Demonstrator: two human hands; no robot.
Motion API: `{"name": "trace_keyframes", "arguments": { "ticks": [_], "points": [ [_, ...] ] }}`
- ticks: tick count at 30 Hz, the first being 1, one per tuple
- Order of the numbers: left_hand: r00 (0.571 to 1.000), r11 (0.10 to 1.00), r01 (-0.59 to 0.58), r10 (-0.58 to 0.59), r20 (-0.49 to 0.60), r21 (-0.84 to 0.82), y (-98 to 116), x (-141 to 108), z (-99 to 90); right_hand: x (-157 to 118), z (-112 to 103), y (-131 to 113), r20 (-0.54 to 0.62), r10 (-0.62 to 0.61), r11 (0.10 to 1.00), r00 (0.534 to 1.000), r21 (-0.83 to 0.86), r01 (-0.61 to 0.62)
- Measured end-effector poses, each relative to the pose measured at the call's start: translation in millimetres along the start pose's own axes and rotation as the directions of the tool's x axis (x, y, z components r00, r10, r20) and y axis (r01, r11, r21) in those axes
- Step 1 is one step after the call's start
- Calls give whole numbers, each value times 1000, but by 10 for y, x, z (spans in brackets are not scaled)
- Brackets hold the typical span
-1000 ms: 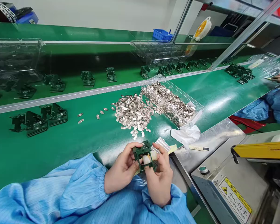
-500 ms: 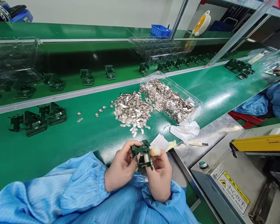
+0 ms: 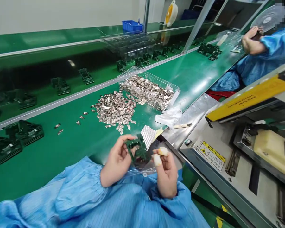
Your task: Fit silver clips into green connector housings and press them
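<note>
My left hand [image 3: 117,163] is closed on a dark green frame-like part [image 3: 139,147] with openings in it, gripping its left side and holding it tilted above my lap. Apart from the part, to its right, is my right hand [image 3: 166,177]. White wraps cover its thumb and a fingertip, and its fingers are curled together; whatever lies between them is too small to make out. Just behind the green part lies a white gridded sheet [image 3: 148,136] with a yellow edge. Clear plastic [image 3: 142,171] shows below the hands.
Small metal pieces form a pile [image 3: 115,109] beside a clear tray [image 3: 175,95] full of more. Similar green parts [image 3: 26,131] stand at left. A white cloth [image 3: 169,117] and a cutter-like tool [image 3: 182,125] lie before a machine [image 3: 213,155] at right. A co-worker's arm [image 3: 254,42] is beyond.
My right hand has come away from the green part, which my left hand still holds and has turned. The view has swung right, and the co-worker's hand is now raised.
</note>
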State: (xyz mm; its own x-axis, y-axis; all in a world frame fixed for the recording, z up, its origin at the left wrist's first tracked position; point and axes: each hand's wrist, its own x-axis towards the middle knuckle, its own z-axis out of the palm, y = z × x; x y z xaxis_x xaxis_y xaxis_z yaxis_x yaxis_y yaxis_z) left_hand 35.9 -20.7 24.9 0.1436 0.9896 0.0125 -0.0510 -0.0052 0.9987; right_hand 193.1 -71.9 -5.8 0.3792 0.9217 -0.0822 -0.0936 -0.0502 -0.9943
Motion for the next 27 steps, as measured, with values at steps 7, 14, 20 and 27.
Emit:
{"name": "trace_keyframes", "arguments": {
  "ticks": [7,14,20,27],
  "points": [
    [986,985,-167,168,17,-53,-186,584,340,139,31,303,190,32,988,981,-152,-2],
    [989,989,-126,131,69,-73,-341,669,431,273,211,503,171,-95,979,981,-163,123],
    [992,995,-90,93,90,-36,-352,656,399,296,147,735,220,-179,939,959,-253,233],
    [993,996,-69,74,90,-62,-353,663,393,388,-93,702,392,-53,885,918,-408,225]
  ]
}}
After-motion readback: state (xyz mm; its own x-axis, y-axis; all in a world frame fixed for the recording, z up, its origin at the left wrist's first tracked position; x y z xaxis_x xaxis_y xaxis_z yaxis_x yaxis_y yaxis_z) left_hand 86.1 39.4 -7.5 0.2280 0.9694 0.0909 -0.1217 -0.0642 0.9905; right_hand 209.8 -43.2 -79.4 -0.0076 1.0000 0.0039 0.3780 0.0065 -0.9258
